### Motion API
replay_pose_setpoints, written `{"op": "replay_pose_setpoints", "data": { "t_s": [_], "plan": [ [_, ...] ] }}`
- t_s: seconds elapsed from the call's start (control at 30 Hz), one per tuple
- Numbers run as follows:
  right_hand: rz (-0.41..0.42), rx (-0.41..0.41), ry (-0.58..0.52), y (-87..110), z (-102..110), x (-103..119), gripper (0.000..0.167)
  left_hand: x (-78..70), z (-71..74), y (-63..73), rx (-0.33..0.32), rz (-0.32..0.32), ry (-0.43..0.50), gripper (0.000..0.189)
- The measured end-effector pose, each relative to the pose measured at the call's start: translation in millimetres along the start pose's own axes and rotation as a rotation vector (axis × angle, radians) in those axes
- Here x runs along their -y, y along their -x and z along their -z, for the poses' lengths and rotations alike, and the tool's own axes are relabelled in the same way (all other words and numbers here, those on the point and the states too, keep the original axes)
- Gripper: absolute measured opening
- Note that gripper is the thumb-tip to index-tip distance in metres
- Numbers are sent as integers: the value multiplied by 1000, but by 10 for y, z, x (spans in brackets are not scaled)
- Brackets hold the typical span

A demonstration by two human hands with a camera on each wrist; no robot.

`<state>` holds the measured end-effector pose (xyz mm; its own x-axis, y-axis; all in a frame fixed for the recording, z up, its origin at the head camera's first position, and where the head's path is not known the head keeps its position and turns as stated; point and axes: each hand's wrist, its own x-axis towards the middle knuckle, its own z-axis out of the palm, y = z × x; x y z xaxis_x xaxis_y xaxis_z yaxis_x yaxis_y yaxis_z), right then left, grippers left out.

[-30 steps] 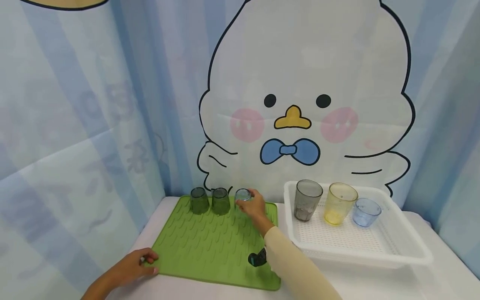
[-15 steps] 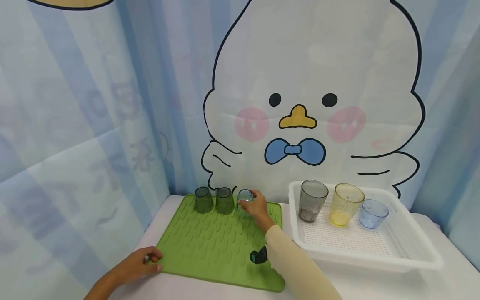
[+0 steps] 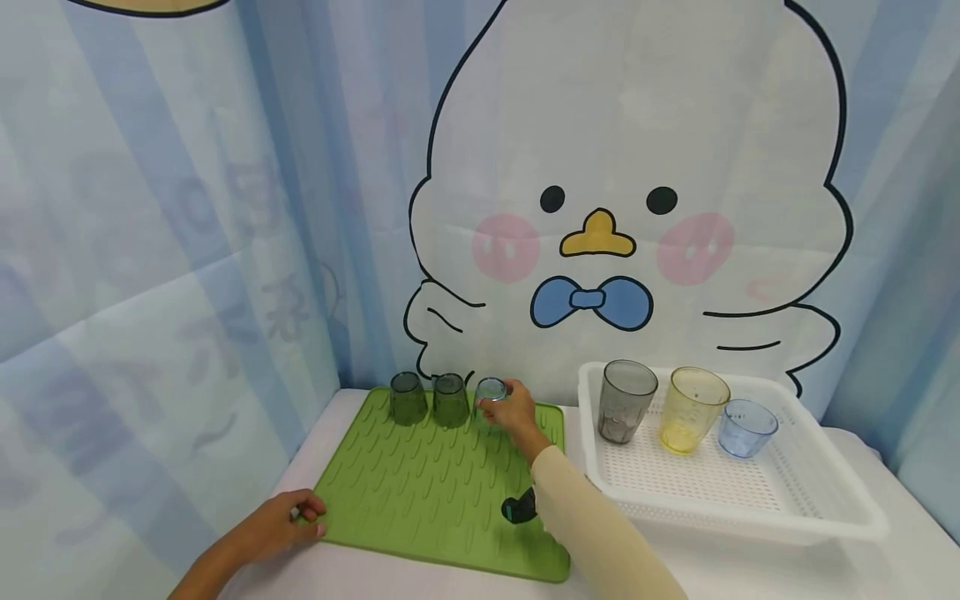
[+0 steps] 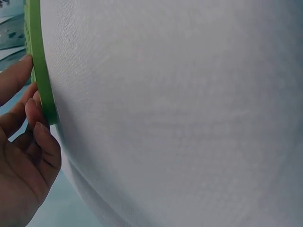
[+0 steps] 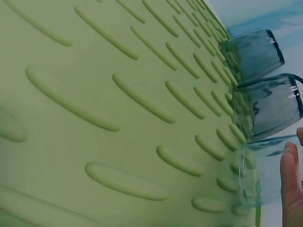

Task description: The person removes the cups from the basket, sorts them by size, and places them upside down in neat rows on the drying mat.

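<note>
My right hand (image 3: 510, 412) grips a pale blue clear glass (image 5: 265, 175) by its sides. The glass stands upside down at the back of the green drying mat (image 3: 435, 492), its rim right at the ribbed surface. To its left two dark grey glasses, one at the far left (image 3: 408, 400) and one in the middle (image 3: 450, 402), also stand upside down in the same row. At the mat's front left corner, my left hand (image 3: 277, 525) pinches the edge between thumb and fingers (image 4: 47, 142).
Right of the mat stands a white perforated basket (image 3: 712, 521). Upright in it are a tall grey glass (image 3: 627, 402), a yellow glass (image 3: 692, 410) and a short blue glass (image 3: 747, 429). Patterned curtains (image 3: 360, 167) close off the back and sides.
The head view has shifted slightly, so everything sits a little farther right. Both hands stay where they were, the right one still on the pale blue glass.
</note>
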<state>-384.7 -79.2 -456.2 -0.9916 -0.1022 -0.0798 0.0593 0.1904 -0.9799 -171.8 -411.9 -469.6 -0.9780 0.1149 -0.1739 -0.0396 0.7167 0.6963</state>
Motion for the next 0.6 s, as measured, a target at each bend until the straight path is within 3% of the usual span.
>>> {"op": "replay_pose_setpoints", "data": {
  "t_s": [0.33,0.6],
  "plan": [
    [-13,34,87,9,92,79,74,-12,-15,-33,-19,23,-24,26],
    [71,79,204,126,216,297,78,-23,-23,-19,-35,38,-41,28]
  ]
}}
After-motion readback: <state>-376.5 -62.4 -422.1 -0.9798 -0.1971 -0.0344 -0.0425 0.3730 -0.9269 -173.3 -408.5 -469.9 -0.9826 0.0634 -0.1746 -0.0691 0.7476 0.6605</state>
